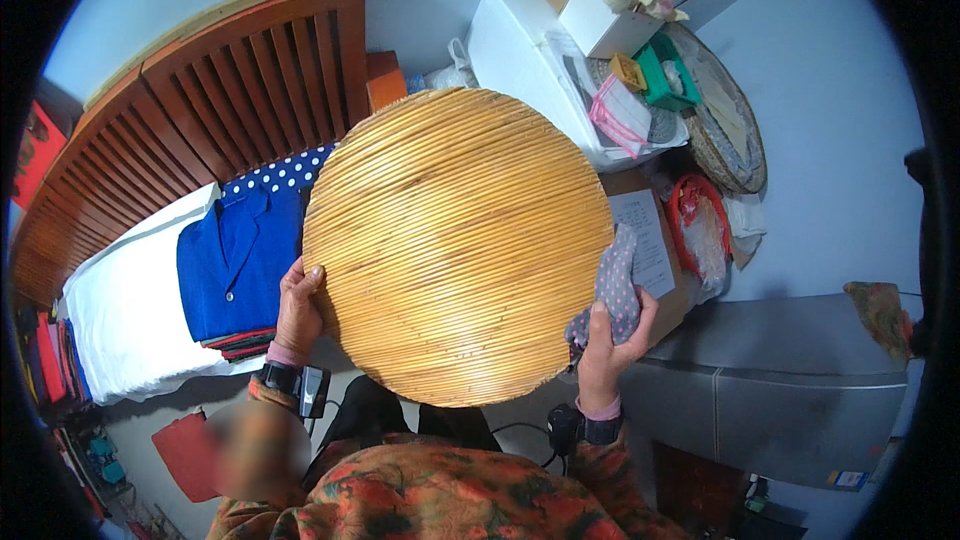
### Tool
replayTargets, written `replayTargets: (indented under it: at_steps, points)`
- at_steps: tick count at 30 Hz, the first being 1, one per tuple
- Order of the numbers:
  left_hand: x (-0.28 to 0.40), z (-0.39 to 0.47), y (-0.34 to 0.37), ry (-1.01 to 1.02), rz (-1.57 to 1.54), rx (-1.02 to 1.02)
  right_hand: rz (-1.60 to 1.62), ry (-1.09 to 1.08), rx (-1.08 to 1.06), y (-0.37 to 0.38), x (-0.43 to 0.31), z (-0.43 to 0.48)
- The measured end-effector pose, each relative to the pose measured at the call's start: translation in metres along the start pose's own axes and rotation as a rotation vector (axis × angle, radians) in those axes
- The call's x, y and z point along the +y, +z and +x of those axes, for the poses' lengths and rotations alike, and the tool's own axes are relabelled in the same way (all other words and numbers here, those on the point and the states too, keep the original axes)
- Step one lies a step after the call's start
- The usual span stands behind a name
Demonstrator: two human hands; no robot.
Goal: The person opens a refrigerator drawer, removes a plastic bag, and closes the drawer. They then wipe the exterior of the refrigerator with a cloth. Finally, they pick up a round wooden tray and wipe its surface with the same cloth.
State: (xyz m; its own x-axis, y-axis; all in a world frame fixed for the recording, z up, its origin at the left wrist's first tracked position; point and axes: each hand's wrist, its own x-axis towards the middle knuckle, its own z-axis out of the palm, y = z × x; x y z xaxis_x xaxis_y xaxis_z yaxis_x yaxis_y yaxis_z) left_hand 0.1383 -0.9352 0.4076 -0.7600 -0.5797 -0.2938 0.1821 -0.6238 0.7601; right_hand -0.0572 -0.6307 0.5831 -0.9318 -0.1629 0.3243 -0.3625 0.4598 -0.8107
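A large round mat or lid of thin reed or bamboo stalks (457,247), yellow-brown and glossy, is held up in front of my body, its flat face towards the camera. My left hand (300,307) grips its left edge, thumb on the face and fingers behind it. At the lower right edge is my right hand (615,337), closed on a grey cloth with pink dots (621,285), which lies against the rim. Whether my right fingers also hold the rim is hidden by the cloth.
A slatted wooden bench (262,75) on the left bears white bedding (135,300) and a folded blue jacket (240,262). Behind stands a white foam box (517,52) with a green basket (664,75). At right are a red basket (681,210) and a grey refrigerator (787,390).
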Motion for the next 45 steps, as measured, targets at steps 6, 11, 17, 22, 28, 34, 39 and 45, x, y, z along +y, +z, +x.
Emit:
replayTargets:
  at_steps: [6, 11, 17, 22, 28, 34, 39, 45]
  points:
    - [0.017, -0.003, 0.011, -0.028, 0.008, 0.008, -0.01, 0.012, 0.015, -0.017, -0.024, -0.004]
    - [0.027, -0.002, 0.019, -0.004, -0.013, -0.023, -0.013, 0.005, 0.031, -0.024, -0.025, -0.009]
    - [0.044, -0.004, 0.031, 0.03, -0.045, -0.065, -0.006, -0.044, 0.096, -0.026, -0.028, -0.015]
    - [0.055, -0.004, 0.036, 0.023, -0.058, -0.062, 0.007, 0.002, 0.059, -0.03, -0.032, -0.015]
    - [0.058, -0.005, 0.036, 0.045, -0.066, -0.069, -0.007, -0.011, 0.088, -0.031, -0.04, -0.014]
    - [0.057, -0.005, 0.042, 0.008, -0.076, -0.063, -0.009, 0.021, 0.118, -0.034, -0.044, -0.01]
    - [0.056, -0.006, 0.044, -0.008, -0.051, -0.081, 0.004, 0.08, 0.094, -0.039, -0.045, -0.01]
    - [0.05, -0.006, 0.044, -0.031, -0.066, -0.068, 0.047, 0.144, 0.209, -0.044, -0.041, -0.012]
